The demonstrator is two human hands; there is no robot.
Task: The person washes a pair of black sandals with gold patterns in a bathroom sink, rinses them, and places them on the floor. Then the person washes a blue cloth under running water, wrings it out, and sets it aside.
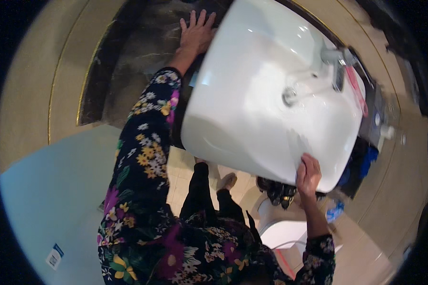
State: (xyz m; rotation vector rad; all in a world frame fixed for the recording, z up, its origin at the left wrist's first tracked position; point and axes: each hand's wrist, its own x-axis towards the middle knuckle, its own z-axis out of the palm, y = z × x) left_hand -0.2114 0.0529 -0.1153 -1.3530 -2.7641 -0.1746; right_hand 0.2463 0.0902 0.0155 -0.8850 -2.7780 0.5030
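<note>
A white washbasin [233, 114] fills the middle of the view, set beside a dark marbled counter [138, 71]. My left hand [197, 34] lies flat on that counter at the far left of the basin, fingers spread, holding nothing. Over the basin's front rim is my right hand [308, 175], its fingers bent and pressed together; whatever they may hold is hidden. Beyond it, the basin has a round metal drain [288, 96] and a chrome faucet [336, 61] on its right side. A long pink item [356, 90] rests on the rim next to the faucet.
Dark bottles [281, 194] stand below the basin's front edge. A white toilet [284, 233] is at the lower right, with blue cloth-like material [371, 156] beside the basin. A pale blue panel [57, 190] spans the left. My legs and feet show on the tiled floor [178, 173].
</note>
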